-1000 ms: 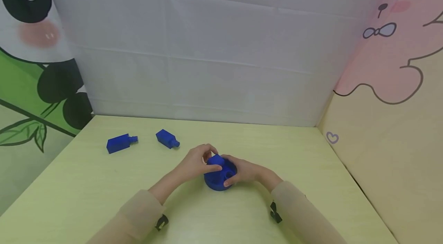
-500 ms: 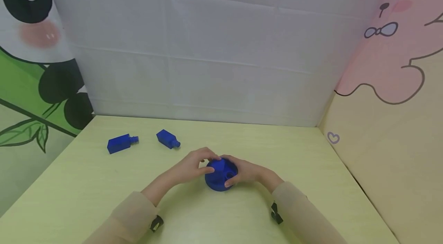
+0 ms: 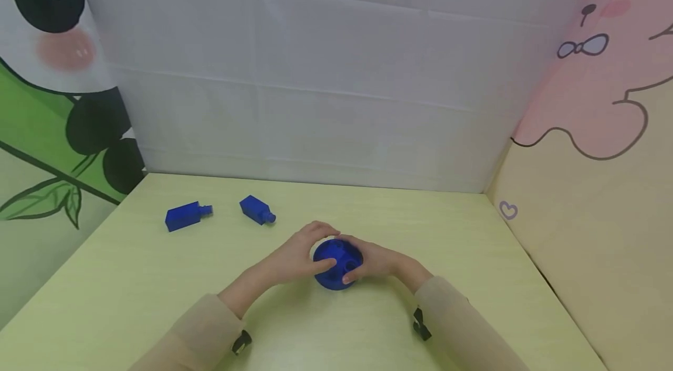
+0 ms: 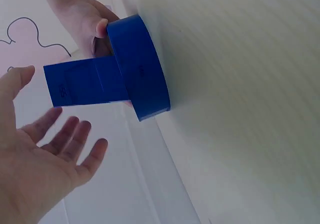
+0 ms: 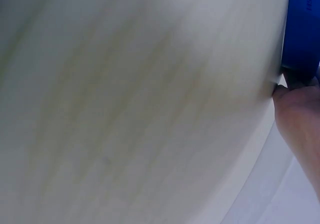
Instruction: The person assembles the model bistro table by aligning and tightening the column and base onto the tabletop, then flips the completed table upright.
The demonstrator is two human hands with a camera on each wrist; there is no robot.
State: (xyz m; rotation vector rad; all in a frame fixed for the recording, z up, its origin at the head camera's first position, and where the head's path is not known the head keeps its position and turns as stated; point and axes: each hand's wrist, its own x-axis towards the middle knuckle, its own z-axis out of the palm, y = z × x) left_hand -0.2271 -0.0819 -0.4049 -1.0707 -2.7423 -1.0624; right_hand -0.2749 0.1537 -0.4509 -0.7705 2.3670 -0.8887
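A blue round holder [image 3: 332, 282] with holes in its top sits on the table in front of me. One blue square-bodied block [image 4: 85, 82] stands up out of the holder, its body above the rim. My right hand [image 3: 380, 260] grips the holder's right side, thumb in front and fingers behind. Around the block's top my left hand [image 3: 295, 255] holds its thumb and fingers spread apart. In the left wrist view a fingertip [image 4: 56, 113] lies right at the block's lower corner, while the thumb [image 4: 22, 76] is away from it.
Two more blue bottle-shaped blocks with narrow necks lie on their sides at the back left: one block [image 3: 183, 217] farther left, another block [image 3: 255, 209] nearer the middle. A white sheet [image 3: 336, 96] backs the table [image 3: 447, 231], and printed cartoon panels flank it.
The block, earlier pinched by my left hand, now stands in the holder with my left fingers loosened and spread around it. My right hand keeps its grip on the holder.
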